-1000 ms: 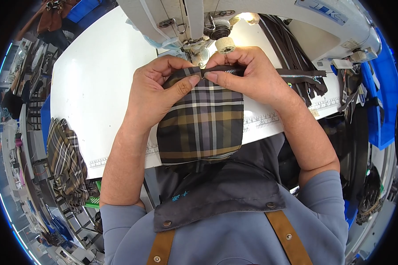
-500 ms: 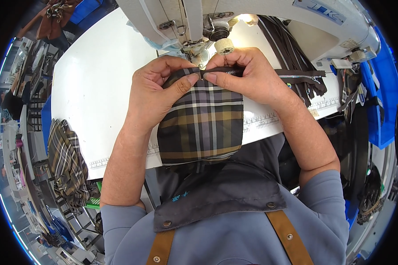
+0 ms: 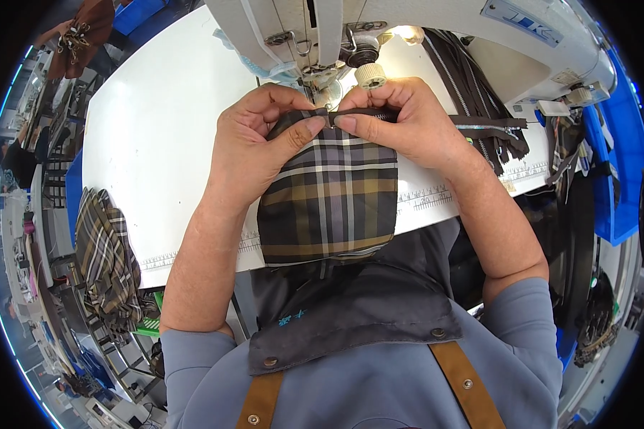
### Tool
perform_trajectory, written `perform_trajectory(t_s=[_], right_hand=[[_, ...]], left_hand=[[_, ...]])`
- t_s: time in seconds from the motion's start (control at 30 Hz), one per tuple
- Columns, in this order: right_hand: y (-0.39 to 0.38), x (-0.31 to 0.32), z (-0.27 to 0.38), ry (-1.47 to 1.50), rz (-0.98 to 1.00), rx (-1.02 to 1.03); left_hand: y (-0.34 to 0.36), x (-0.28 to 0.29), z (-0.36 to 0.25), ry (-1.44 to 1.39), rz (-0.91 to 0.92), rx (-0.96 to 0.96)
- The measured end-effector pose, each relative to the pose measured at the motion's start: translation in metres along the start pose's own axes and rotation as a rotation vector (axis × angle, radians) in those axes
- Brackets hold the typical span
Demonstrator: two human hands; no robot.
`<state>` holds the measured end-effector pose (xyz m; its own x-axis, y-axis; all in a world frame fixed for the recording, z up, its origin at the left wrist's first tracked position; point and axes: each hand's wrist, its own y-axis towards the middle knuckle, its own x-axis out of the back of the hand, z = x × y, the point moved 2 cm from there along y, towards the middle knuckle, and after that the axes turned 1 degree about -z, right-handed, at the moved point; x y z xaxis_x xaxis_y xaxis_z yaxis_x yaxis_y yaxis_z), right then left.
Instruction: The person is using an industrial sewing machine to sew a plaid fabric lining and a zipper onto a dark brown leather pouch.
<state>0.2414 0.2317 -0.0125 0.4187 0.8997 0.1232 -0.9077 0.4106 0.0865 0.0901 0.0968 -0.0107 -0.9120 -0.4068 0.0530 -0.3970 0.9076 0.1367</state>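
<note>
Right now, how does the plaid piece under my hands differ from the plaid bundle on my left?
Pose: the plaid piece is spread mostly flat; the plaid bundle is crumpled in folds.
Place: the plaid piece lies largely on the white table; the plaid bundle is beside its left end.
Contact: the left hand pinches the plaid piece; no hand touches the plaid bundle.
Shared: a dark, brown and white check.

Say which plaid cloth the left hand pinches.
The middle plaid piece, spread out, its top edge pinched by the left hand. The crumpled plaid bundle at far left and plaid scrap at far right are away from that hand.
</note>
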Motion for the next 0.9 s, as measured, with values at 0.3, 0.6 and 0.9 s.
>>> perform_trajectory(t_s=[0.3,0.6,0.9], right_hand=[[-0.0013,-0.0004,0.0006,-0.01,-0.013,0.013],[-0.0014,-0.0014,0.0016,-0.049,-0.007,0.019],[-0.0015,-0.002,0.0015,-0.056,0.006,0.016]], left_hand=[[0.0007,-0.0009,0.0004,-0.015,-0.004,-0.016],[0.0008,-0.0008,-0.0006,-0.036,-0.024,-0.031],[0.0001,-0.0007,-0.002,-0.023,-0.026,-0.041]])
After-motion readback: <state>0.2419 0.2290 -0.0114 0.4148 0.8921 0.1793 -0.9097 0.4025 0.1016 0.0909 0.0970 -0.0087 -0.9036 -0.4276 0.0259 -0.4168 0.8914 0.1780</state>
